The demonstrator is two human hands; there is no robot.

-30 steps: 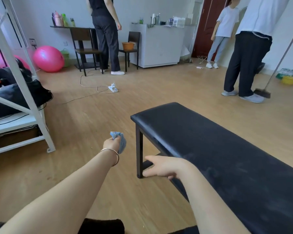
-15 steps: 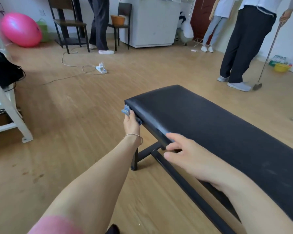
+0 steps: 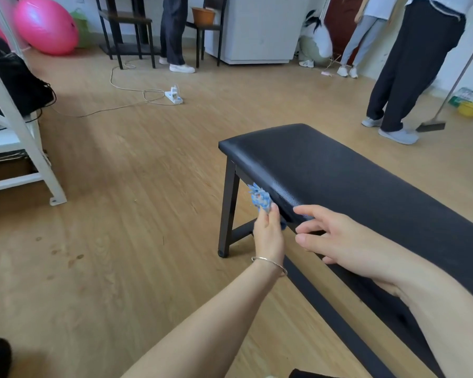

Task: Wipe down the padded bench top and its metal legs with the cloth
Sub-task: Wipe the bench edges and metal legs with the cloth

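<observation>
Cloth meets the long side edge of the black padded bench [image 3: 339,181], centre frame.

The left hand [image 3: 268,233] clenches a crumpled blue cloth [image 3: 260,199] against the vinyl edge near the metal leg [image 3: 228,208], apparently wiping there; the right hand [image 3: 336,238], fingers spread and released, seems to brace on the glossy, faintly dusty top.

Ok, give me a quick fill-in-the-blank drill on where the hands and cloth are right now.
1. The blue cloth is held in the ____ hand.
2. The cloth is pressed against the long side edge of the black padded ____.
3. The right hand holds nothing; its fingers are ____ at the bench's edge.
4. A bracelet sits on the ____ wrist.

Missing words: left; bench; open; left
</observation>
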